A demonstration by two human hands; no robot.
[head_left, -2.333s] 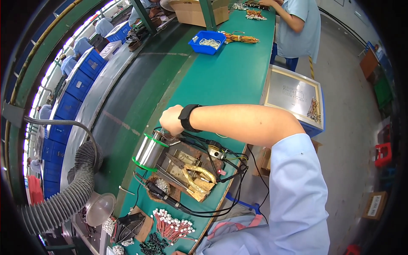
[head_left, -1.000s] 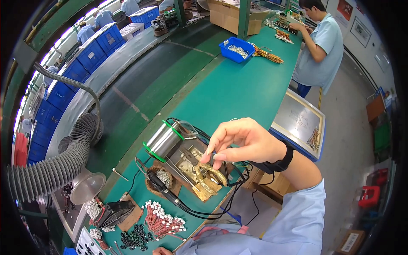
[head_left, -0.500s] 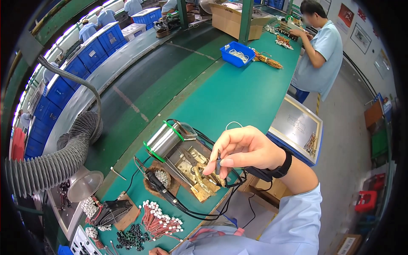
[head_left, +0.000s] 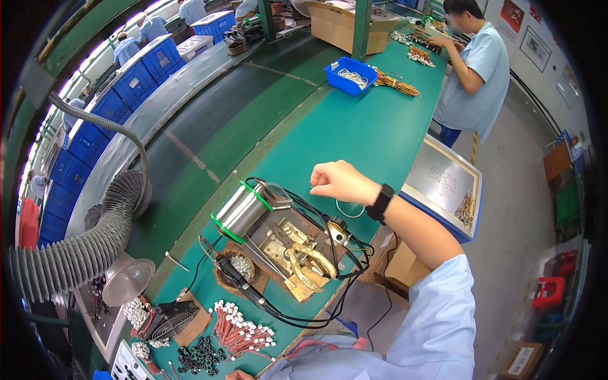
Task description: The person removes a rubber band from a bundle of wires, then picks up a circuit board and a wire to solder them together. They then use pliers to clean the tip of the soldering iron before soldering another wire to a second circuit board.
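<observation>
Curled closed, my right hand hangs over the green bench to the right of a solder wire spool with green flanges. Whatever it may hold is hidden behind the fingers. Only a sliver of my left hand shows at the lower edge, its fingers cut off. Close by it lie small black parts and a bundle of red-brown wires with white connectors. A soldering iron rests across a bowl of grey pellets. Beside the bowl, gold-coloured pliers lie on a metal tray.
A grey ribbed hose with a funnel mouth reaches in from the left. Black cables loop along the bench's near edge. Further off stand a blue bin and wire bundles. A co-worker stands at the far right.
My right hand has moved up and away from over the pliers, its fingers curling in. The small dark piece seen in its fingertips before no longer shows.
</observation>
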